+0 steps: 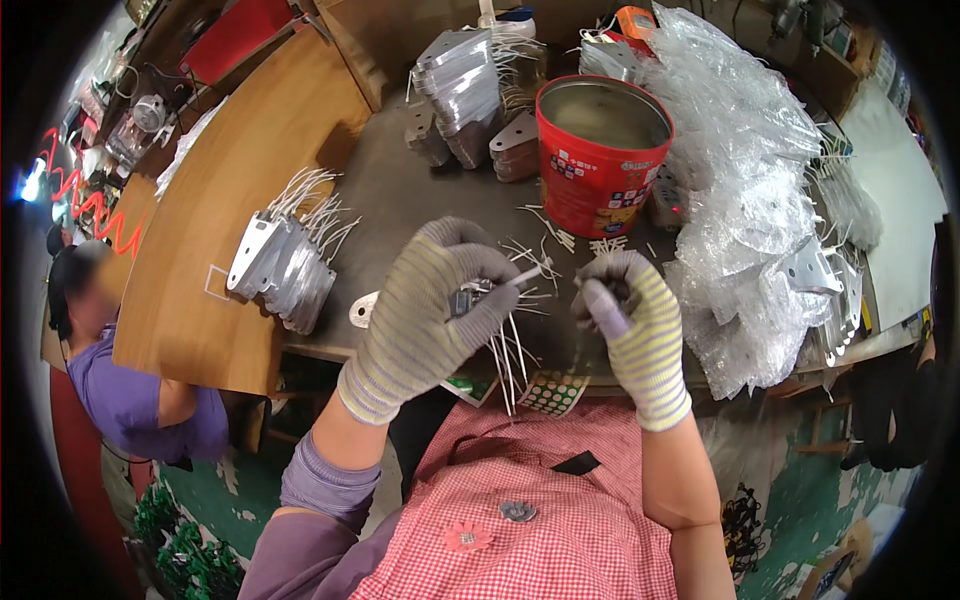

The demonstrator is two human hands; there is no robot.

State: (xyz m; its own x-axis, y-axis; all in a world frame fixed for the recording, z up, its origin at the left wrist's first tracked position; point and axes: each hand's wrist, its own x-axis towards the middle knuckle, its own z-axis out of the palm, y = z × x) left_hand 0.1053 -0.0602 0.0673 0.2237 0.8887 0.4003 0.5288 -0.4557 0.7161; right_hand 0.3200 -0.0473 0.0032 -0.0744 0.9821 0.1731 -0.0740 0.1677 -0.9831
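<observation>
Both of my hands wear grey-and-yellow striped knit gloves and are raised over the near edge of the dark work table (385, 200). My left hand (425, 305) pinches a short white tube (525, 277) between thumb and forefinger. Below that hand hang white wires (508, 360), partly hidden by its fingers. Across a small gap, my right hand (640, 335) is closed with its fingertips together; whatever is in them is too small to make out. Short white pieces (608, 245) lie just beyond it, beside the red tin bucket (600, 160).
Stacks of silver metal plates with white wires stand at the left (285, 265) and far middle (455, 90). Bubble wrap (740, 180) heaps up on the right. A sheet of green round stickers (553, 393) lies at the front edge. Another person (140, 380) sits at the left.
</observation>
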